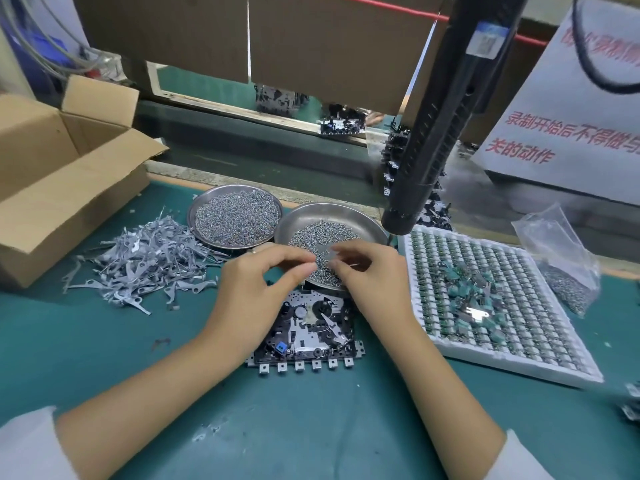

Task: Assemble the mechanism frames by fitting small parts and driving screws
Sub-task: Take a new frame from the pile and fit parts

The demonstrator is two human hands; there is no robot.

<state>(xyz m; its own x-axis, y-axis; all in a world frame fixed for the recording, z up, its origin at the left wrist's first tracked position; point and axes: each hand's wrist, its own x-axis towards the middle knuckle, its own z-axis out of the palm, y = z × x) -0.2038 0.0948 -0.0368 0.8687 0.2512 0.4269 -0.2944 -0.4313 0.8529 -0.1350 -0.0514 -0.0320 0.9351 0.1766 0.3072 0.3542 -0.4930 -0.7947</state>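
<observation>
Green matting covers the table (pixel 104 358) — a mechanism frame (pixel 308 332) lies at centre, just before a steel dish of screws (pixel 332 233). Above that dish the left hand (pixel 256 282) and right hand (pixel 370 275) meet, fingers curled, pinching something too small to tell.

Left hand (pixel 258 278) and right hand (pixel 367 271) raised, fingers curled, fingertips nearly meeting.

Green bench (pixel 104 344): cardboard box (pixel 52 188), lever pile (pixel 145 261), mechanism frame (pixel 308 334), parts tray (pixel 498 306).
</observation>
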